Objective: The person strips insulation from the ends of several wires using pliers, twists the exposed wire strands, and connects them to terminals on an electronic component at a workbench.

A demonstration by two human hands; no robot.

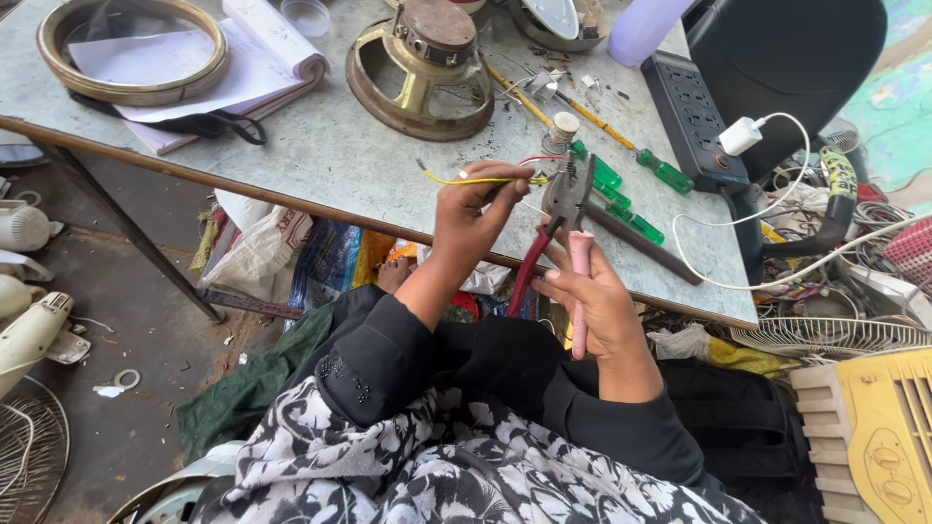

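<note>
The yellow wire (476, 179) runs level just above the near edge of the tabletop (320, 155), one end free to the left, the other fed into the head of the wire cutters (567, 184); a red strand shows beside it at the tool's head. The wire is thin, bright and slightly kinked. The left hand (470, 215) is closed around it, fingertips pinching it near the tool. The right hand (594, 296) wraps the pink and red handles, which stand partly spread, so the cut or strip looks, by my judgement, set up but not yet squeezed. The next move calls for a steady squeeze with the wire kept taut and seated in the notch. Beyond, green-handled screwdrivers (631, 184) lie just behind the tool, a speaker frame (422, 73) further back, and a black power strip (691, 116) to the right.
</note>
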